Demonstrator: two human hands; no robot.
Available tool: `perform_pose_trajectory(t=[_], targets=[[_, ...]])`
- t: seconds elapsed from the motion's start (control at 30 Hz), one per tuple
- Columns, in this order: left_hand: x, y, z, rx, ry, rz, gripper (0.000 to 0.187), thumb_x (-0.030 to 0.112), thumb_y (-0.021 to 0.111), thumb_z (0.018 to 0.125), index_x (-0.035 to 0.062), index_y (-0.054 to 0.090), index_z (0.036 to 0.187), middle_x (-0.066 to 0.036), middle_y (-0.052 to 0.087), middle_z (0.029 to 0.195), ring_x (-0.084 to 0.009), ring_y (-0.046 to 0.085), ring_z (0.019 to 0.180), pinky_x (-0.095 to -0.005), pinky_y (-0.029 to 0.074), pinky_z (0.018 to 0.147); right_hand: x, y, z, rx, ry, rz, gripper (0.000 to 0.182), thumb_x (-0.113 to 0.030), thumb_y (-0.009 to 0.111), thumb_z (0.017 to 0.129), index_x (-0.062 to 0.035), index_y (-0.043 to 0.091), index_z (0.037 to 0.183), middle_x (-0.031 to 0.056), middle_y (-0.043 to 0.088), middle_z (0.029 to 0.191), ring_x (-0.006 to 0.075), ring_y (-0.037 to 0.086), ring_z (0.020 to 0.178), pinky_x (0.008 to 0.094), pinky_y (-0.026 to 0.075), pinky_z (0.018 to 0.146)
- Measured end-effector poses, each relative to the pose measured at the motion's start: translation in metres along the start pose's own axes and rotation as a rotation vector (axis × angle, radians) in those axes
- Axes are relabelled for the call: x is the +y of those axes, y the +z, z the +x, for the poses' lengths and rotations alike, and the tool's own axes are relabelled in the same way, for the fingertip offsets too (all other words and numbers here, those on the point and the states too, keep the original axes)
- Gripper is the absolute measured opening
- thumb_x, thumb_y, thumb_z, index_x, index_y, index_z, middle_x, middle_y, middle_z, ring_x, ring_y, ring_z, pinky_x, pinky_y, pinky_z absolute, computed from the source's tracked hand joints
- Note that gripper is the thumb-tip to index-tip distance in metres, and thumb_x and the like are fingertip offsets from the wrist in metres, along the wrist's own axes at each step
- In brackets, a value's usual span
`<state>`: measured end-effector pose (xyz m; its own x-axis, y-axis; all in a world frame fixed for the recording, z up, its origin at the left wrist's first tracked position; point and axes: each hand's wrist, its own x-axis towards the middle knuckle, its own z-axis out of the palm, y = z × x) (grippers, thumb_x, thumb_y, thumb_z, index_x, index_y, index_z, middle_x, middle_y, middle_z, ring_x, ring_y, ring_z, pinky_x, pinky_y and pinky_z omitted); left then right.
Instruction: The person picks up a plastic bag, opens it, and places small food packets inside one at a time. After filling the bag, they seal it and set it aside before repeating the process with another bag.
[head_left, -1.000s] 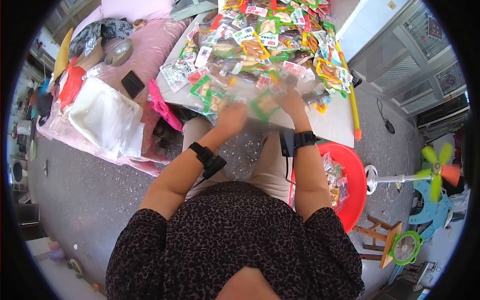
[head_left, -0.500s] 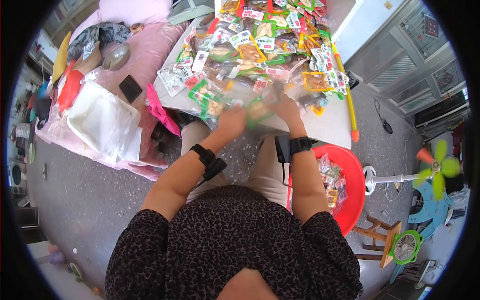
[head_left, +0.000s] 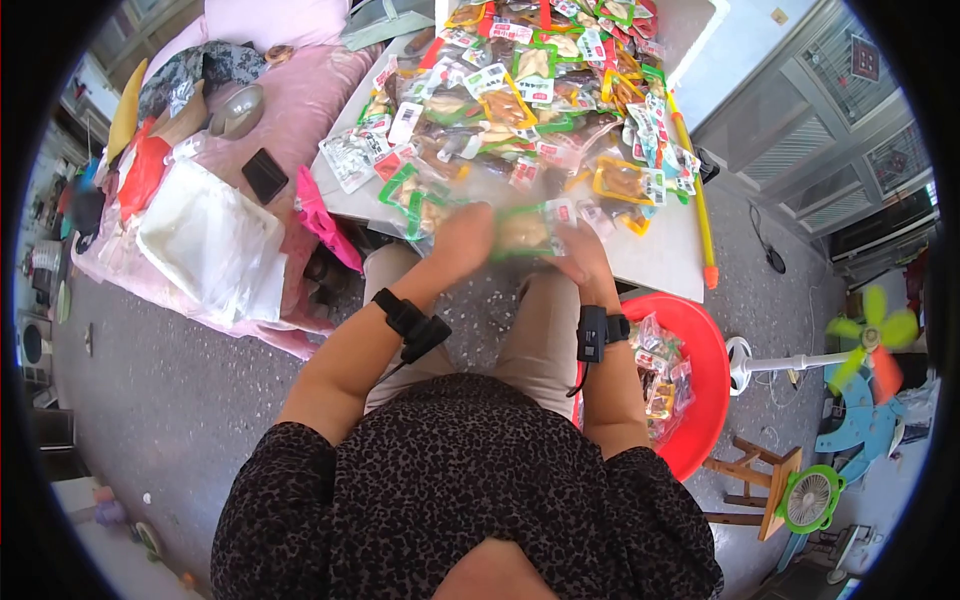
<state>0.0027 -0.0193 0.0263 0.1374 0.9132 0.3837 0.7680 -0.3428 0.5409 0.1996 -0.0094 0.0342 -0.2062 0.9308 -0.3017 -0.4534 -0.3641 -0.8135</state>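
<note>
A clear snack packet with green edges is in the air between my hands, just off the table's near edge, slightly blurred. My left hand is closed at its left end; the fingertips are partly hidden. My right hand grips its right end near a white and red label. Another green-edged packet lies on the table beside my left hand. Past both hands spreads a big heap of sealed snack packets, some edged yellow, some green, some red.
The white table has a yellow stick along its right edge. A red basin with packets stands by my right forearm. At left, a pink-covered bed bears a white tray and a dark phone. A green-bladed fan is at right.
My right hand has come down and nearer to me, from over the heap's near edge to the packet's right end. My left hand has hardly moved.
</note>
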Motion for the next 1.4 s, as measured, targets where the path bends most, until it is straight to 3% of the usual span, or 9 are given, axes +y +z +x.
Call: perform_pose_trajectory(t=[0.27, 0.3, 0.4, 0.7, 0.83, 0.93, 1.13, 1.23, 1.4], targets=[[0.018, -0.057, 0.029, 0.046, -0.116, -0.47, 0.009, 0.01, 0.046, 0.077, 0.0018, 0.049, 0.079, -0.009, 0.051, 0.069, -0.015, 0.05, 0.063, -0.0265, 0.04, 0.058, -0.021, 0.02, -0.041, 0.014, -0.16, 0.35, 0.023, -0.006, 0.041, 0.081, -0.0028, 0.044, 0.103, 0.0124, 0.053, 0.096, 0.0253, 0.056, 0.082, 0.0385, 0.049, 0.066], [0.012, -0.054, 0.031, 0.041, -0.074, -0.481, 0.015, 0.013, 0.041, 0.077, 0.0005, 0.049, 0.078, -0.015, 0.053, 0.075, -0.0283, 0.052, 0.071, -0.0342, 0.04, 0.064, -0.026, 0.03, -0.046, 0.007, -0.161, 0.349, 0.022, -0.006, 0.041, 0.081, -0.0026, 0.044, 0.103, 0.0123, 0.053, 0.096, 0.0252, 0.056, 0.083, 0.0388, 0.049, 0.066], [0.012, -0.053, 0.026, 0.025, -0.031, -0.466, 0.009, 0.011, 0.047, 0.077, 0.0022, 0.049, 0.078, -0.009, 0.051, 0.068, -0.0139, 0.05, 0.063, -0.0258, 0.039, 0.058, -0.028, 0.048, -0.051, 0.018, -0.16, 0.284, 0.021, -0.007, 0.04, 0.082, -0.0027, 0.044, 0.102, 0.0122, 0.053, 0.096, 0.0249, 0.056, 0.083, 0.0394, 0.049, 0.067], [0.048, -0.054, 0.006, -0.017, 0.122, -0.044, 0.014, 0.015, 0.045, 0.074, 0.0026, 0.048, 0.079, -0.016, 0.053, 0.074, -0.0338, 0.051, 0.069, -0.0421, 0.04, 0.058, -0.002, 0.074, -0.038, -0.03, -0.09, 0.333, 0.022, -0.007, 0.04, 0.081, -0.0016, 0.043, 0.102, 0.0105, 0.05, 0.097, 0.0232, 0.051, 0.088, 0.041, 0.043, 0.075], [0.062, -0.051, 0.002, -0.058, 0.119, -0.004, 0.013, 0.015, 0.044, 0.074, 0.0027, 0.047, 0.077, -0.016, 0.052, 0.072, -0.0341, 0.051, 0.07, -0.0433, 0.04, 0.059, 0.026, 0.075, -0.023, -0.165, -0.13, 0.317, 0.022, -0.005, 0.038, 0.081, -0.0007, 0.043, 0.102, 0.0102, 0.051, 0.095, 0.0214, 0.052, 0.085, 0.0352, 0.044, 0.075], [0.058, -0.042, -0.001, -0.044, 0.096, -0.051, 0.013, 0.016, 0.043, 0.074, 0.0032, 0.047, 0.076, -0.016, 0.052, 0.071, -0.0343, 0.051, 0.07, -0.0433, 0.039, 0.058, 0.035, 0.083, -0.021, -0.13, -0.121, 0.209, 0.021, -0.008, 0.04, 0.08, 0.0006, 0.045, 0.098, 0.0084, 0.052, 0.09, 0.018, 0.053, 0.081, 0.0302, 0.045, 0.066], [0.051, -0.039, -0.013, -0.023, 0.147, -0.136, 0.012, 0.015, 0.042, 0.075, 0.0036, 0.046, 0.074, -0.016, 0.05, 0.069, -0.0344, 0.05, 0.067, -0.0435, 0.038, 0.057, 0.017, 0.058, -0.021, -0.161, -0.312, -0.977, 0.02, -0.016, 0.044, 0.079, 0.0002, 0.05, 0.088, 0.0052, 0.053, 0.064, 0.0106, 0.05, 0.055, 0.0211, 0.04, 0.045], [0.053, -0.041, -0.013, -0.061, 0.128, -0.137, 0.012, 0.015, 0.043, 0.075, 0.0039, 0.045, 0.073, -0.015, 0.05, 0.069, -0.0344, 0.049, 0.067, -0.0436, 0.037, 0.057, 0.006, 0.068, -0.031, -0.131, 0.076, -0.686, 0.017, -0.015, 0.045, 0.078, -0.0007, 0.05, 0.084, 0.0051, 0.05, 0.057, 0.0112, 0.049, 0.051, 0.0211, 0.04, 0.045], [0.053, -0.037, -0.016, -0.082, 0.173, -0.072, 0.012, 0.016, 0.043, 0.074, 0.0046, 0.045, 0.072, -0.014, 0.05, 0.068, -0.034, 0.049, 0.068, -0.0434, 0.038, 0.057, 0.036, 0.075, -0.015, -0.027, -0.124, 0.009, 0.012, -0.01, 0.043, 0.079, -0.0008, 0.049, 0.082, 0.0073, 0.053, 0.069, 0.0163, 0.053, 0.065, 0.028, 0.044, 0.054]])
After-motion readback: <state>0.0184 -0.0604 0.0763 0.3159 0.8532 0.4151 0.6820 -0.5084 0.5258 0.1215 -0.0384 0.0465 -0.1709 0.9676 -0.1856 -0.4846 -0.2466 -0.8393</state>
